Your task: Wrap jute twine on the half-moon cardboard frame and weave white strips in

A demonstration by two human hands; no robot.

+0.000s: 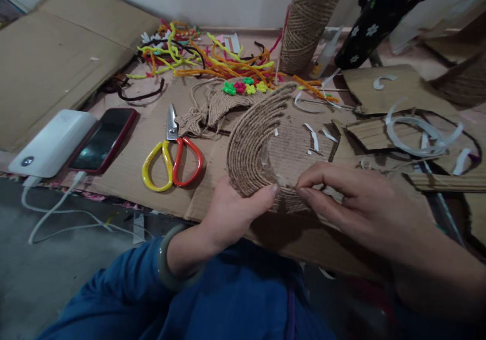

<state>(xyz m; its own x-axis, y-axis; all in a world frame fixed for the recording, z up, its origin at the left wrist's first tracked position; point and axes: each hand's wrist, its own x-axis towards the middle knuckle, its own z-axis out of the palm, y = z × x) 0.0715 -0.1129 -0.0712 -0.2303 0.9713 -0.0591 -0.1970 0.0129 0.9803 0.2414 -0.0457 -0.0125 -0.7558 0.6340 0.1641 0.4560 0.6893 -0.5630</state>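
Note:
A crescent of jute twine rows point(246, 147) is tilted up over the front of the cardboard work surface. My left hand point(237, 208) grips its lower edge, thumb on top and fingers hidden underneath. At the inner rim of the crescent, my right hand point(353, 203) pinches thumb and forefinger together; what lies between them looks like a strand of twine, mostly hidden. Left of the crescent lie scissors point(172, 153) with one yellow and one red handle. Behind it rests another twine piece point(231, 104) with small green, pink and yellow flowers point(243, 87) along its top.
A white power bank point(53, 142) and a phone point(104, 140), both cabled, lie at the left edge. Colourful fuzzy stems point(212, 59) pile up behind. A big twine spool point(309, 24) stands at the back. Cardboard scraps point(406, 89) and a clear plastic coil point(415, 135) lie at right.

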